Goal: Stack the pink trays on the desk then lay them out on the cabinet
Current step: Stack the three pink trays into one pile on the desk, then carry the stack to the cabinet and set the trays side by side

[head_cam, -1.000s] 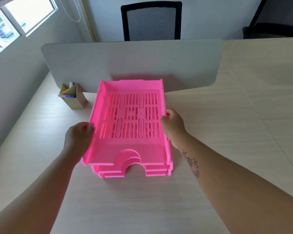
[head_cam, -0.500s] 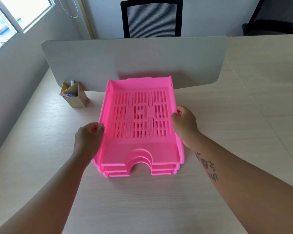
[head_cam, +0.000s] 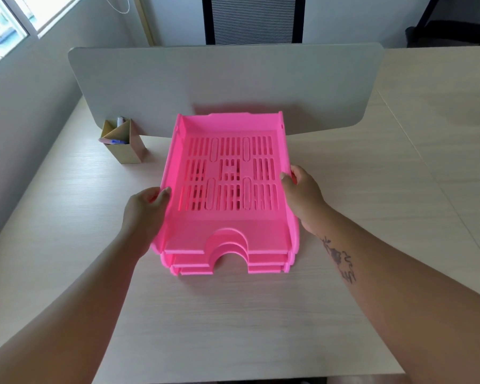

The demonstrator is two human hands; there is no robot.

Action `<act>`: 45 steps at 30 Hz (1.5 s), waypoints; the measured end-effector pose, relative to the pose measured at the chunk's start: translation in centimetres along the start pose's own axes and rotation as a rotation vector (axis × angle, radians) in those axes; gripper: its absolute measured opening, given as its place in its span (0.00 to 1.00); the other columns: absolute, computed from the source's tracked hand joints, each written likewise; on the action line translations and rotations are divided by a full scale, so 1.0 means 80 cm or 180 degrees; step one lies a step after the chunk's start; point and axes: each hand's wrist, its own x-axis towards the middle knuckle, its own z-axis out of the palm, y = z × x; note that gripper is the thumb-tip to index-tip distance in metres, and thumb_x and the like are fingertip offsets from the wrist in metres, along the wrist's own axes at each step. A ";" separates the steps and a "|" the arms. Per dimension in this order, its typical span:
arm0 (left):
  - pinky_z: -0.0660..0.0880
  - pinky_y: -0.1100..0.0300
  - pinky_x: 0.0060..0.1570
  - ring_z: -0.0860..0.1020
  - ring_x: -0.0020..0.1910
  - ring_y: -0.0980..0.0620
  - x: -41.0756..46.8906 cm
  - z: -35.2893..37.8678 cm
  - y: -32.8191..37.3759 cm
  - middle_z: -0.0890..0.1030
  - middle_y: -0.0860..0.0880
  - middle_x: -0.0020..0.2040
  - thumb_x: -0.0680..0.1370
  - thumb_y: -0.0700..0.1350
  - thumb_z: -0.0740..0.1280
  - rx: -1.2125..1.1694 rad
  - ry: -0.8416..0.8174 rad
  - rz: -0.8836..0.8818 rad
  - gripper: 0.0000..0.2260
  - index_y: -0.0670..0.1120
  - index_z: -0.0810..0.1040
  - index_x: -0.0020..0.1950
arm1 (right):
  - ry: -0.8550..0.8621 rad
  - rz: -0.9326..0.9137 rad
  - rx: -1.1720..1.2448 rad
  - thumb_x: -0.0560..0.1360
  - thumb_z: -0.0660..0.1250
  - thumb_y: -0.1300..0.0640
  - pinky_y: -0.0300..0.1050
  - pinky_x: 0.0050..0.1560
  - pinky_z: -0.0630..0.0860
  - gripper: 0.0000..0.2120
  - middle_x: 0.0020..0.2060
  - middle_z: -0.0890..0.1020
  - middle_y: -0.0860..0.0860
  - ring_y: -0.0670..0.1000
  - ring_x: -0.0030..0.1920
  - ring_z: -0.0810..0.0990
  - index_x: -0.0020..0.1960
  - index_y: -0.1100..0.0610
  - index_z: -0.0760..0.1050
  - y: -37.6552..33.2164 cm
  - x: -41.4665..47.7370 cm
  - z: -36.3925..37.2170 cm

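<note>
Three pink slotted trays sit nested in one stack [head_cam: 227,234] on the pale wooden desk [head_cam: 233,322], their notched fronts facing me. The top tray [head_cam: 227,151] lies nearly level on the two below. My left hand [head_cam: 146,214] grips the left wall of the top tray, thumb over its rim. My right hand [head_cam: 302,198] holds the right wall in the same way. No cabinet is in view.
A grey divider panel [head_cam: 225,79] stands right behind the stack. A cardboard pen holder [head_cam: 122,142] sits at the back left. A black mesh chair [head_cam: 252,19] is beyond the divider. Another desk [head_cam: 441,112] adjoins on the right, a wall and window on the left.
The top tray has settled lower onto the stack and now lies more level. Both hands kept their grip on its sides. The camera has shifted, so the stack appears further right.
</note>
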 end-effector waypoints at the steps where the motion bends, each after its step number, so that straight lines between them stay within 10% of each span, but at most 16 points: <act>1: 0.79 0.46 0.36 0.77 0.34 0.46 -0.001 -0.001 -0.001 0.82 0.42 0.38 0.81 0.51 0.62 -0.0098 -0.0042 -0.0056 0.15 0.43 0.83 0.45 | -0.0011 0.0008 -0.0018 0.83 0.54 0.56 0.38 0.35 0.70 0.16 0.46 0.78 0.50 0.44 0.38 0.74 0.67 0.58 0.72 0.000 0.000 0.000; 13: 0.79 0.52 0.41 0.79 0.37 0.47 -0.016 0.001 -0.015 0.82 0.50 0.38 0.81 0.52 0.62 -0.0690 -0.0105 -0.0112 0.12 0.56 0.80 0.39 | 0.0099 -0.0044 -0.0018 0.83 0.53 0.57 0.41 0.33 0.69 0.15 0.40 0.76 0.51 0.49 0.37 0.73 0.65 0.59 0.73 0.006 -0.012 0.006; 20: 0.80 0.49 0.48 0.84 0.51 0.44 -0.037 -0.005 -0.062 0.85 0.44 0.54 0.78 0.55 0.63 -0.1347 -0.0852 -0.0036 0.18 0.47 0.77 0.64 | -0.0095 0.0443 0.0601 0.70 0.65 0.36 0.56 0.64 0.74 0.38 0.66 0.78 0.51 0.53 0.62 0.78 0.76 0.51 0.64 0.027 -0.036 -0.003; 32: 0.80 0.62 0.45 0.85 0.50 0.52 -0.069 0.048 -0.123 0.85 0.45 0.52 0.75 0.59 0.62 -0.1754 -0.0846 -0.0278 0.24 0.47 0.75 0.65 | -0.0271 0.0624 0.1203 0.67 0.64 0.30 0.56 0.67 0.70 0.40 0.65 0.79 0.49 0.52 0.66 0.76 0.74 0.47 0.66 0.095 -0.110 0.030; 45: 0.76 0.35 0.57 0.83 0.53 0.37 -0.076 0.043 -0.078 0.85 0.41 0.54 0.70 0.67 0.62 -0.2123 -0.0385 -0.0852 0.30 0.48 0.79 0.62 | -0.0393 0.1180 0.1575 0.50 0.72 0.25 0.66 0.67 0.68 0.47 0.64 0.79 0.50 0.58 0.65 0.76 0.66 0.41 0.74 0.090 -0.093 0.023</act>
